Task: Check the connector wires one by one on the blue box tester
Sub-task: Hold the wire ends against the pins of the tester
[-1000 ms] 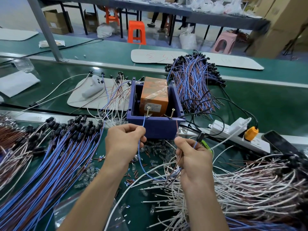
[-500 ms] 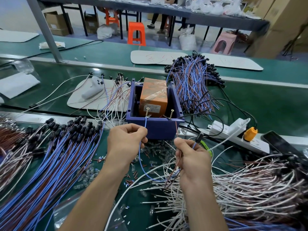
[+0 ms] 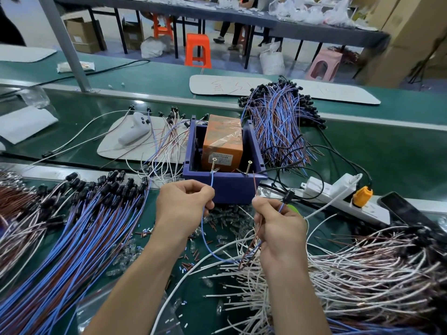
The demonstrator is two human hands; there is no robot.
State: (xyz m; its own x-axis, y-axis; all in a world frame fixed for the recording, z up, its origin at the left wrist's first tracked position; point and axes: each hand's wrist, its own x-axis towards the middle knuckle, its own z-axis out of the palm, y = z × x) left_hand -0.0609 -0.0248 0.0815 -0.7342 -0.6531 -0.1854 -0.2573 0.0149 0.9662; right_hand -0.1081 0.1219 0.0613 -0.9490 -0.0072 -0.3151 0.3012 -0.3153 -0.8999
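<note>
The blue box tester stands in the middle of the green bench, with an orange block inside and two brass screws on its near rim. My left hand pinches the blue lead of a connector wire, its tip raised to the left screw. My right hand pinches the brown lead, which points up toward the right screw. The wire's black connector sticks out above my right hand.
A large bundle of blue and brown wires lies at left, a white and brown pile at right, another bundle behind the box. A white power strip with an orange plug and a phone lie at right. Small clear bulbs litter the bench.
Both hands keep their hold on the same wire's leads at the box; they have barely shifted.
</note>
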